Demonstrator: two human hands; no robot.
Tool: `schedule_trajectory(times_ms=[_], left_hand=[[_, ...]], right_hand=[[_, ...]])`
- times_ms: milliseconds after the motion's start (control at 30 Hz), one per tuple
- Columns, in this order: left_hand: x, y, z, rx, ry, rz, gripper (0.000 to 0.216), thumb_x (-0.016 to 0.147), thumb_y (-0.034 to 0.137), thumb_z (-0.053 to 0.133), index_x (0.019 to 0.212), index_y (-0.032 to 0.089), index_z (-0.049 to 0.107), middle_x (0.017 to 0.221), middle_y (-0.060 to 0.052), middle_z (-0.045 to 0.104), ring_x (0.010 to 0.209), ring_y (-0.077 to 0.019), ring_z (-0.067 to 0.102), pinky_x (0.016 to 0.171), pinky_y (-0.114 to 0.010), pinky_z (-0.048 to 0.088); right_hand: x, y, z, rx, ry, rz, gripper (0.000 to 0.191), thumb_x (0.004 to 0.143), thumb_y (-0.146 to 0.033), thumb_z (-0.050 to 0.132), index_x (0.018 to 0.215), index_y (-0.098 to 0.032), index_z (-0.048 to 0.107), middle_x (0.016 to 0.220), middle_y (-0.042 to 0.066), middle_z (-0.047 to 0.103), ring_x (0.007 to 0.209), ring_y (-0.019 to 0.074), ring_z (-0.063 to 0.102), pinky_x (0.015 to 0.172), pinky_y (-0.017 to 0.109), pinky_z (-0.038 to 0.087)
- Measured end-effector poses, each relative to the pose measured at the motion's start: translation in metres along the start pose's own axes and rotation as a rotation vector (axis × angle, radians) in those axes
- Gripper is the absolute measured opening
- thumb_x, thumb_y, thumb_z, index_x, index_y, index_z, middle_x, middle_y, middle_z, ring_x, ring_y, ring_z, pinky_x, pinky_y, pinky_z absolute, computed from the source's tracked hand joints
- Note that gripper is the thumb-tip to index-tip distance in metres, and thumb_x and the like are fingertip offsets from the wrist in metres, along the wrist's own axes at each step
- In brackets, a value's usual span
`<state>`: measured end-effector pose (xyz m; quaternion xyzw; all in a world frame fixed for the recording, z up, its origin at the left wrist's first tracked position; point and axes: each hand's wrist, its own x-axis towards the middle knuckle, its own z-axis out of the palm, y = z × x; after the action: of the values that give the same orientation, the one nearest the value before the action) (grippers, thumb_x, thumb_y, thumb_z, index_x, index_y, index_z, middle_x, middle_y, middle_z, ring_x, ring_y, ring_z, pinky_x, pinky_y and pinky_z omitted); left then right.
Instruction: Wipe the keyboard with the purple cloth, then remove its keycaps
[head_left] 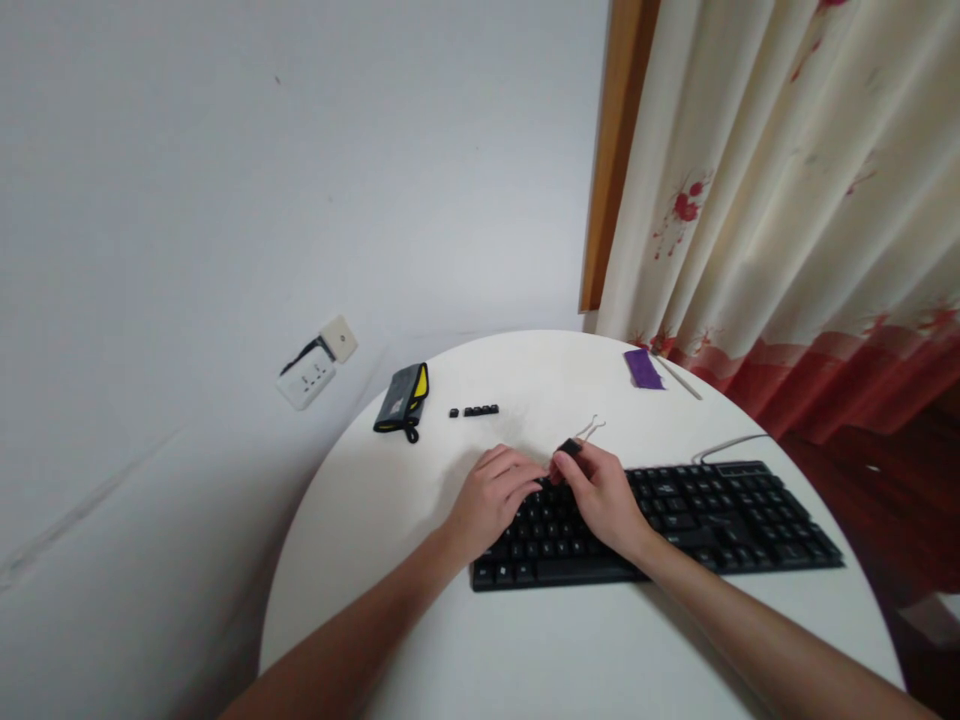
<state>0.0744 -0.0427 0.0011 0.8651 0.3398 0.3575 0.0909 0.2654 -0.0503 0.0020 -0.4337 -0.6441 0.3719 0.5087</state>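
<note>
A black keyboard (585,572) lies across the front of the table, partly hidden under both hands. My left hand (499,497) rests over its upper left keys, fingers stretched out and a little apart. Its fingertips come close to those of my right hand (600,492); whether they touch a small key there is hard to see. My right hand is closed on a keycap puller (571,447) with a black grip. The puller's two thin wires (592,428) point away over the table. Several loose black keycaps (481,410) lie in a row beyond my left hand.
A grey pouch with yellow lining (403,399) sits at the left edge of the round white table (337,520). Toward the back right are a purple cloth (643,369) and a thin stick (679,378). The keyboard cable (731,444) curves behind its right end. A curtain (750,250) hangs behind.
</note>
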Motion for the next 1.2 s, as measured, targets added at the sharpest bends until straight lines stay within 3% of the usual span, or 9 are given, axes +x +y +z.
schedule_trajectory(times_ms=[333,700,900,1033,1200], left_hand=[[-0.001,0.005,0.003,-0.146,0.0,0.006,0.012,0.09,0.02,0.066,0.1,0.022,0.071,0.101,-0.006,0.065,0.098,-0.0206,0.058,0.092,-0.037,0.046],[0.002,0.004,-0.002,-0.473,-0.077,-0.187,0.009,0.08,0.019,0.077,0.089,0.02,0.074,0.098,-0.005,0.065,0.095,-0.0196,0.062,0.09,-0.033,0.048],[0.001,0.007,-0.002,-0.429,-0.079,-0.123,0.008,0.083,0.018,0.074,0.09,0.02,0.073,0.097,-0.005,0.064,0.095,-0.0198,0.061,0.088,-0.033,0.049],[0.0,0.007,-0.004,-0.349,0.013,-0.039,0.01,0.087,0.017,0.069,0.095,0.02,0.072,0.099,-0.006,0.063,0.096,-0.0198,0.061,0.086,-0.032,0.05],[0.001,-0.004,-0.008,-0.225,0.157,-0.061,0.013,0.089,0.015,0.065,0.101,0.02,0.068,0.097,-0.006,0.068,0.096,-0.0197,0.061,0.086,-0.034,0.051]], right_hand=[[0.0,0.004,0.004,0.059,-0.007,0.204,0.034,0.093,-0.04,0.054,0.068,-0.017,0.059,0.058,0.001,0.06,0.054,0.0146,0.055,0.055,0.025,0.042],[-0.005,-0.013,-0.002,-0.15,-0.095,0.049,0.026,0.094,-0.03,0.051,0.072,-0.018,0.055,0.063,-0.002,0.053,0.06,0.0125,0.047,0.056,0.025,0.034],[-0.004,-0.015,0.0,-0.195,-0.068,0.095,0.024,0.091,-0.025,0.05,0.068,-0.018,0.054,0.062,-0.002,0.053,0.059,0.0131,0.046,0.055,0.025,0.033],[-0.002,-0.009,0.001,-0.147,-0.075,0.158,0.023,0.093,-0.025,0.048,0.073,-0.018,0.057,0.068,0.0,0.06,0.064,0.0154,0.054,0.06,0.026,0.039],[-0.002,-0.013,0.0,-0.108,-0.117,0.015,0.016,0.098,-0.024,0.044,0.088,-0.02,0.057,0.082,0.002,0.064,0.079,0.0171,0.059,0.075,0.029,0.044]])
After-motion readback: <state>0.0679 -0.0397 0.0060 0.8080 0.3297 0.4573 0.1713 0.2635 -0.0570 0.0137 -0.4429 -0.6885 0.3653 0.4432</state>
